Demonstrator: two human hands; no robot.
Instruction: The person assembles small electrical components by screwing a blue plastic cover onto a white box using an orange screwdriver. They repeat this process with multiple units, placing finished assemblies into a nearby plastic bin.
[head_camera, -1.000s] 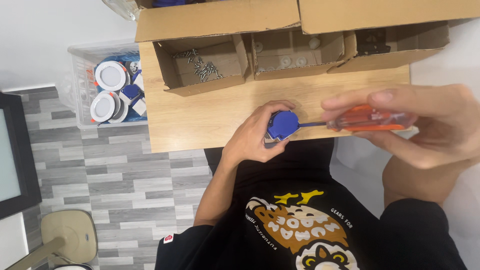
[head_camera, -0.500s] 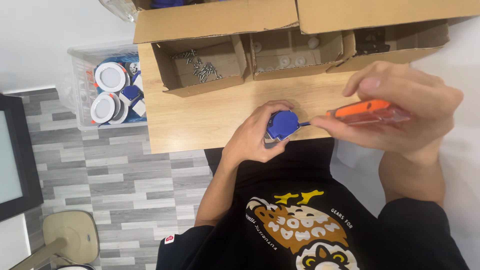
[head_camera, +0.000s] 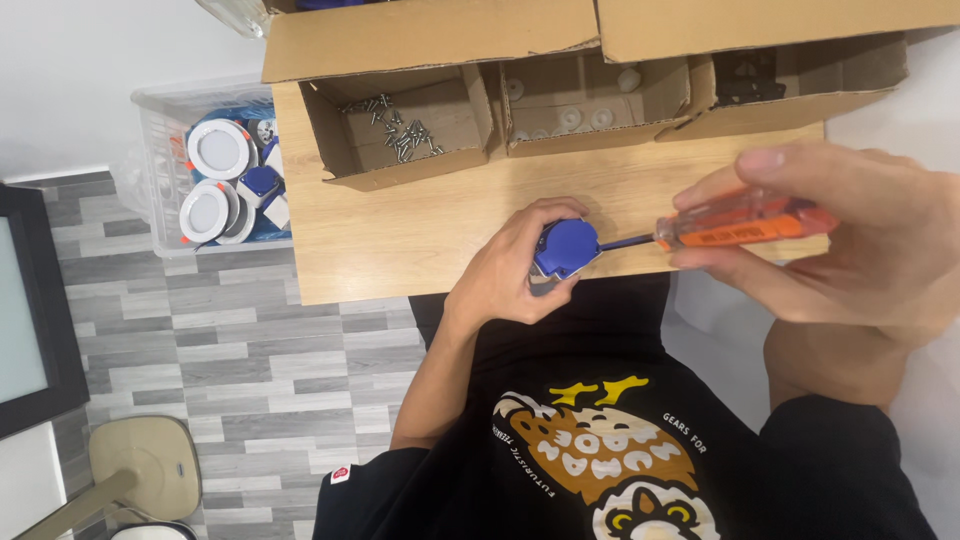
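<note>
Blue housing at table front edge, gripped in left hand. Right hand pinching orange screwdriver; fingers regripped handle since half second ago, tip kept in housing side. Driving likely mid-turn.

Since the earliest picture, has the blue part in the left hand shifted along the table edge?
No. The blue part sits at the same spot on the wooden table edge, below the middle box.
</note>
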